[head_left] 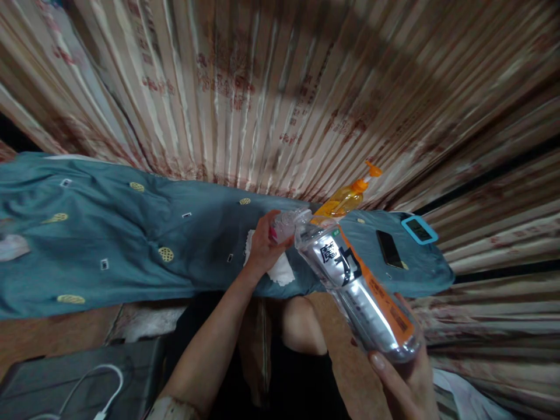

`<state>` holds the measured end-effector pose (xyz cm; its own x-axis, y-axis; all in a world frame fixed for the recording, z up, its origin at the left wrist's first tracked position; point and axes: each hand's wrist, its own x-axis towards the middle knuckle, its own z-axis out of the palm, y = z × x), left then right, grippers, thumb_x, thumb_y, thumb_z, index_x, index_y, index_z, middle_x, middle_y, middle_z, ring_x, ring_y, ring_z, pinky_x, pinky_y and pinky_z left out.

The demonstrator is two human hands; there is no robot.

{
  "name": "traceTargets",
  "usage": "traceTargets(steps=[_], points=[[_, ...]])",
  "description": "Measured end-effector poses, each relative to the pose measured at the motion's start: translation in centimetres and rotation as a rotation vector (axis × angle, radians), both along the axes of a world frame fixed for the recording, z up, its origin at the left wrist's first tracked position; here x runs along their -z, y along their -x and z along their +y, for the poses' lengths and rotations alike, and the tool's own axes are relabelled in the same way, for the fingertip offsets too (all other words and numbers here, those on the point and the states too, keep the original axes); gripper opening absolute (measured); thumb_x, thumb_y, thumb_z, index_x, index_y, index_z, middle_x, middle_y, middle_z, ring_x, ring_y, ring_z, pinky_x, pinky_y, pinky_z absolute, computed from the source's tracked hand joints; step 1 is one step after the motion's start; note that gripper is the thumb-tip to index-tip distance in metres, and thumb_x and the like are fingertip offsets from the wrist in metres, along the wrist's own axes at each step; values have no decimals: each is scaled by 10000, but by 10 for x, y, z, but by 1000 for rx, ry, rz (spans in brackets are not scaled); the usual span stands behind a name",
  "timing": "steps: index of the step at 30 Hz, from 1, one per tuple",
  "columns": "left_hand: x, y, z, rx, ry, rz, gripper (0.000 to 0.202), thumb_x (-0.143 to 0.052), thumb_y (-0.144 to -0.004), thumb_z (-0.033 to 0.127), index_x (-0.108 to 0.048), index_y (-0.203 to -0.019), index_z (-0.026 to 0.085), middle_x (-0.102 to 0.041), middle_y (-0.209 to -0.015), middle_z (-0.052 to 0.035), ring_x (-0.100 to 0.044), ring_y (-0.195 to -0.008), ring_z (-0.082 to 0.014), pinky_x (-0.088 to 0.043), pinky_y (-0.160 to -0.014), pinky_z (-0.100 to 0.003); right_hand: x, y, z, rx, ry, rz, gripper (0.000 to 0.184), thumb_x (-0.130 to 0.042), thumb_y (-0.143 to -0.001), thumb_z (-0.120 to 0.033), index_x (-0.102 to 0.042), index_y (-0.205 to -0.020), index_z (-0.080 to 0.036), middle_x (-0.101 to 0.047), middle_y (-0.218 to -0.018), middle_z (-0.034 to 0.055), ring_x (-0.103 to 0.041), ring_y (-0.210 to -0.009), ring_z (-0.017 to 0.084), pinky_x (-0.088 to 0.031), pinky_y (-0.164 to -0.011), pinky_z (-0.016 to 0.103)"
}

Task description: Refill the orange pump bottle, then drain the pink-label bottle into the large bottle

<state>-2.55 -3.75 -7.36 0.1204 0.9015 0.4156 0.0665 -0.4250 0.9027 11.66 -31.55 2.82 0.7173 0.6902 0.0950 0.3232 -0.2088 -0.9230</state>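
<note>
Large bottle (pixel 356 286): clear plastic, silver label with big black characters and an orange stripe; slanted in the air above the near side of the worktop (pixel 210 233), base toward the person's right, neck toward the left and up
Right hand (pixel 405 379): holding the large bottle near its base, thumb on the near side
Left hand (pixel 262 245): fingers closed around a small clear container (pixel 285 223), a touch of pink showing at its side
Bottle neck and container: side by side in view, overlapping; whether they touch, cannot tell
White cloth (pixel 282 271): scalloped edge; lying on the worktop, partly behind the left hand
Pump bottle (pixel 343 201): orange pump head, clear yellow-orange body; at the far side of the worktop, lower end hidden by the large bottle
Phone (pixel 388 249): dark, lying flat, to the right of the large bottle
Digital display (pixel 420 230): light-blue rim, dark digits too blurred to read; just beyond the phone, near the right end
Worktop: long, narrow, dressed in creased blue-green fabric with yellow and white prints
Pale item (pixel 13 248): at the left end, cut by the picture edge; kind unclear
Curtain (pixel 262 99): pleated, beige with reddish print; behind the worktop and along the right
Knees (pixel 301 326): below the near edge, between the forearms; dark clothing
White cable (pixel 118 379): looped over a dark grey surface (pixel 52 379), lower left
</note>
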Motion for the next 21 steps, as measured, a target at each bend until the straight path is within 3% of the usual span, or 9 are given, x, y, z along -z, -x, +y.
traceTargets(steps=[3, 9, 21], points=[[0, 1, 0, 0, 9, -5, 747, -929, -787, 464, -596, -1419, 244, -741, -1337, -124, -743, -1204, -322, -615, -1058, -489, -7, 7, 1, 34, 34, 74, 1087, -886, -745, -656, -421, -1640, -249, -511, -1648, 182, -538, -1486, 453, -384, -1261, 664], [1, 0, -1, 8, 28, -19, 754, -919, -786, 498, -594, -1408, 222, -737, -1349, -141, -740, -1231, -332, -612, -1089, -515, 4, 6, -3, 31, 23, -45, 989, -863, -791, -624, -465, -1595, -209, -623, -1506, 172, -651, -1330, 385, -566, -1079, 493], [-4, 5, -2, 5, 61, -5, 784, -916, -790, 572, -587, -1404, 212, -729, -1360, -163, -730, -1264, -360, -594, -1120, -546, 24, 13, -5, 82, -21, -204, 936, -885, -732, -672, -559, -1472, -201, -642, -1439, 173, -661, -1304, 409, -587, -1063, 508]])
